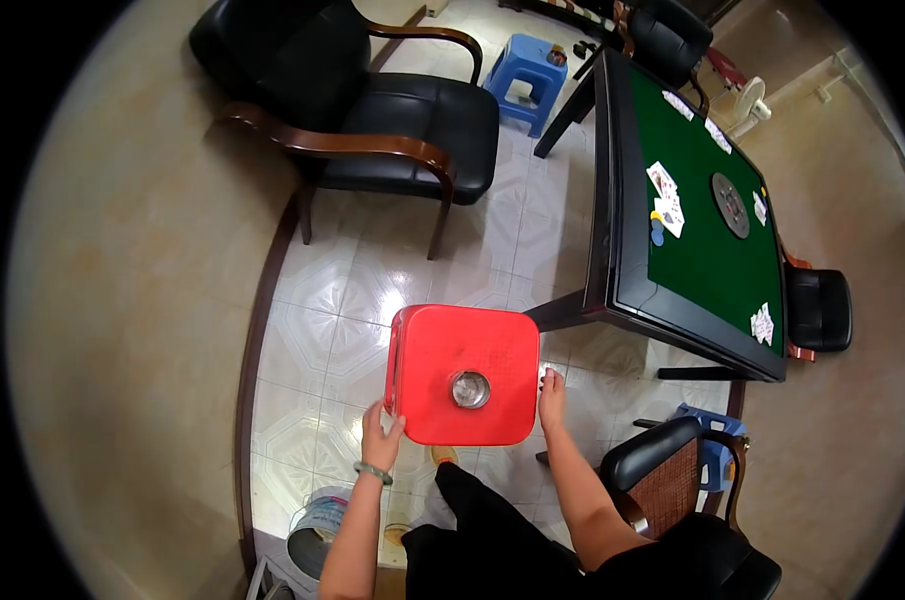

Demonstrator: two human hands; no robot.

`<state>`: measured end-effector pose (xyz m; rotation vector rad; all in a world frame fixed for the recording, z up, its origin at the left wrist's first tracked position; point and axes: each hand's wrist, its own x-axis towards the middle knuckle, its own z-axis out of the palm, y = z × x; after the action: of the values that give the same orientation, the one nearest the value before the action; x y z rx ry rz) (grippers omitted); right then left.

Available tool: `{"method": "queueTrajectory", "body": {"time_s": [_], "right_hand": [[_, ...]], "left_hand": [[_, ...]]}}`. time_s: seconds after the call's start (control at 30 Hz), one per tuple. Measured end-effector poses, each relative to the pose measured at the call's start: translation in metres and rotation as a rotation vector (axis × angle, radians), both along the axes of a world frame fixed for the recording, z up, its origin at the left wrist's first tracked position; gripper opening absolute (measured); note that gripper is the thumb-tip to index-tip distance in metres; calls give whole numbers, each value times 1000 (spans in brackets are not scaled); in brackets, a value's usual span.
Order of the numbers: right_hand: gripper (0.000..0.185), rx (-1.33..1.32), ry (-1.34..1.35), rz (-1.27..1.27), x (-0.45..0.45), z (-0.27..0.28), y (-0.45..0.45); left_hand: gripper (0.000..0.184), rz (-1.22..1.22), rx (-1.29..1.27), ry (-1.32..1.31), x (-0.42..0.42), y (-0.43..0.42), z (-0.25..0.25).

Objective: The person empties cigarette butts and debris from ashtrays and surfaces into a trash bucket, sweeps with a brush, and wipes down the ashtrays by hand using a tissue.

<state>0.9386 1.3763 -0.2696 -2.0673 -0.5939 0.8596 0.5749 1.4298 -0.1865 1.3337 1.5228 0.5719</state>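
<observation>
A red plastic stool, seen from above with its square seat facing me, is held in front of my body between both hands. My left hand, with a green bangle on the wrist, grips its near left corner, thumb on the seat's edge. Along the right side, my right hand closes on the edge, its fingers partly hidden. A small round clear container, like a glass or ashtray, stands near the middle of the seat.
On the right stands a green-topped card table with playing cards and chips. A black armchair and a blue stool are ahead. A bucket sits at lower left, another chair at lower right.
</observation>
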Motion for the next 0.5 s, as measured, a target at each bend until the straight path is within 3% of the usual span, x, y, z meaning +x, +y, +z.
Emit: {"method": "queueTrajectory", "body": {"time_s": [0.07, 0.13, 0.17, 0.23, 0.37, 0.47, 0.5], "right_hand": [[51, 25, 622, -196, 19, -65, -15], [54, 10, 866, -285, 6, -35, -1], [55, 1, 985, -330, 1, -21, 6], [54, -18, 933, -273, 6, -41, 4], [49, 139, 947, -231, 4, -60, -22], [46, -50, 380, 153, 1, -45, -81], [45, 10, 606, -68, 1, -48, -105]], "left_hand": [[62, -30, 52, 108, 20, 22, -25], [64, -93, 18, 150, 34, 39, -56], [64, -66, -36, 33, 44, 45, -55], [64, -7, -146, -207, 60, 50, -37], [62, -31, -218, -167, 61, 46, -30], [69, -136, -291, -204, 65, 21, -34], [71, -169, -307, -227, 68, 10, -44]]}}
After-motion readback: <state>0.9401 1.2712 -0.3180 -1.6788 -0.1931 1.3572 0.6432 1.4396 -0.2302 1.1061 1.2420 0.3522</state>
